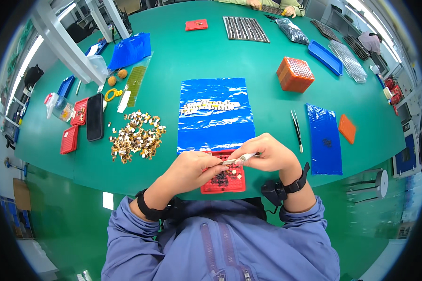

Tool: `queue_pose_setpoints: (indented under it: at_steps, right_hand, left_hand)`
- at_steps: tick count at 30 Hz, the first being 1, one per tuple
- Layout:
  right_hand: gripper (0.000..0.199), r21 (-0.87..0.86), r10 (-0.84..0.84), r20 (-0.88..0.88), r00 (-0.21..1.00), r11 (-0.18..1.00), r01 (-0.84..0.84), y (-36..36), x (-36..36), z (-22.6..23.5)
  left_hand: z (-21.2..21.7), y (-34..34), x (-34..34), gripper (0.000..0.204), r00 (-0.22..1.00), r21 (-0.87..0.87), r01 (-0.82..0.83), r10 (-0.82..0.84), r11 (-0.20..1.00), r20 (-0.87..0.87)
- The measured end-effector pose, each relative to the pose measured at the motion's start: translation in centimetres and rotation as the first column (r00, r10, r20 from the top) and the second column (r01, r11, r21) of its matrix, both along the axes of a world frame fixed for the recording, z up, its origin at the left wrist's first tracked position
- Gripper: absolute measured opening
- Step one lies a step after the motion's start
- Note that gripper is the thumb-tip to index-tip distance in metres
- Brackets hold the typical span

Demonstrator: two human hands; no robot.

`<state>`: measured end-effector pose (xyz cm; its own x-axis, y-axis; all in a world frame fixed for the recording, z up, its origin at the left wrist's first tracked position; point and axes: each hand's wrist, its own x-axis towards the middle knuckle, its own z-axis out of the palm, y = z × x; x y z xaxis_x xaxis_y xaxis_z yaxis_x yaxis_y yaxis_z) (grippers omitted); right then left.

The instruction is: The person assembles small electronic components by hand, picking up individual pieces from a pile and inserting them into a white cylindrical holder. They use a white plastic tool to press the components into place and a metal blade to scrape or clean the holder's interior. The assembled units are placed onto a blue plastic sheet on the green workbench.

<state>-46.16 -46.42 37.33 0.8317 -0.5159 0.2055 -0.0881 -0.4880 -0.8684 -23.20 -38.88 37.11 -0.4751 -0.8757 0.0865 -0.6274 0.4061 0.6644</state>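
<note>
- Right hand (269, 154) is pinched around a pair of silvery tweezers (239, 159), tips aimed left toward the left hand.
- Left hand (194, 169) has its fingertips pressed together at the tweezer tips, apparently on a tiny part; the part itself is too small to make out.
- Both hands hover right over a red parts tray (229, 185) at the near edge of the counter (183, 61). The tray holds small dark pieces and a few pale ones.
- Risk: the part is small and the grip point is fine, so a slight squeeze error could flick it out of the tweezers. It would likely land among the tray's pieces or go off the counter edge, which lies just beside the tray.
- Risk: the left wrist hangs low over the tray; a nudge could shift it or scatter its contents.
- Just beyond the tray lies a blue plastic sheet (215, 117) with a row of pale parts (210, 107); a glossy sheet lets parts slide if bumped.
- To the left, a loose pile of tan and white pieces (136, 136) is near enough to get mixed with a stray.
- Spare tweezers (297, 130) lie to the right, well apart.
</note>
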Motion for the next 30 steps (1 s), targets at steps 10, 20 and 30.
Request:
queue_pose_setpoints:
  at_steps: [10, 20, 30]
  right_hand:
    - [0.022, -0.243, -0.75, 0.069, 0.658, 0.627, 0.74, -2.7, -2.2, -1.6]
    - [0.028, -0.562, -0.869, 0.102, 0.484, 0.351, 0.749, -4.7, -4.0, -3.9]
    - [0.026, -0.103, -0.72, 0.142, 0.679, 0.672, 0.734, -1.1, -0.7, 1.3]
  left_hand:
    - [-1.9, -0.6, 0.0, 0.017, 0.98, -0.353, 0.171, -0.194, 0.92, -0.032]
    - [-2.0, -0.1, -0.5, 0.021, 0.954, -0.38, 0.202, -0.27, 0.903, -0.133]
    - [-0.5, -2.2, 7.7, 0.015, 0.985, -0.435, -0.128, 0.166, 0.891, 0.05]
